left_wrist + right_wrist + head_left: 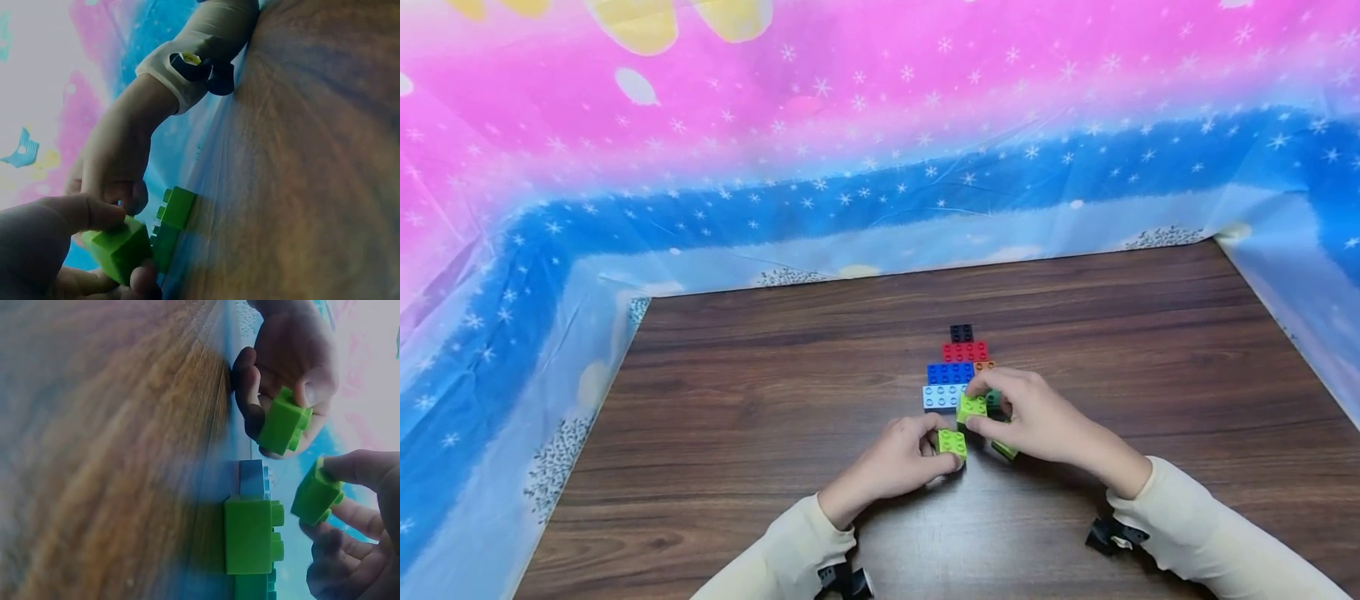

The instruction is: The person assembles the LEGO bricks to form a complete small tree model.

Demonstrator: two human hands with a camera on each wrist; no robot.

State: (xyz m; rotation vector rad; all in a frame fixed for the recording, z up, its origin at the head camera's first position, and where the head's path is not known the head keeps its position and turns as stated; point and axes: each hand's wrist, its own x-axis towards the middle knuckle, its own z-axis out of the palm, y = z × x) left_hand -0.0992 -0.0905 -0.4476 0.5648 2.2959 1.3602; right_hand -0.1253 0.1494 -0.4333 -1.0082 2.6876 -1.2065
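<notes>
My left hand [904, 454] pinches a lime-green building brick [951, 444] between thumb and fingers, just in front of a flat arrangement of bricks. With thumb and fingertips my right hand [1037, 417] holds a second lime-green brick [972, 407], which overlaps the light blue brick [936, 396] in the head view. Below the right palm a third lime-green brick [250, 536] sits on the table, partly hidden in the head view. Both held bricks are raised off the table in the right wrist view. A dark green brick [993, 400] shows beside the right fingers.
Behind the light blue brick, rows step back: a blue brick [950, 373] beside an orange brick [984, 366], then a red brick [966, 351] and a black brick [962, 332]. They lie on a brown wooden table [737, 400]. A patterned cloth [880, 200] hangs around its edges.
</notes>
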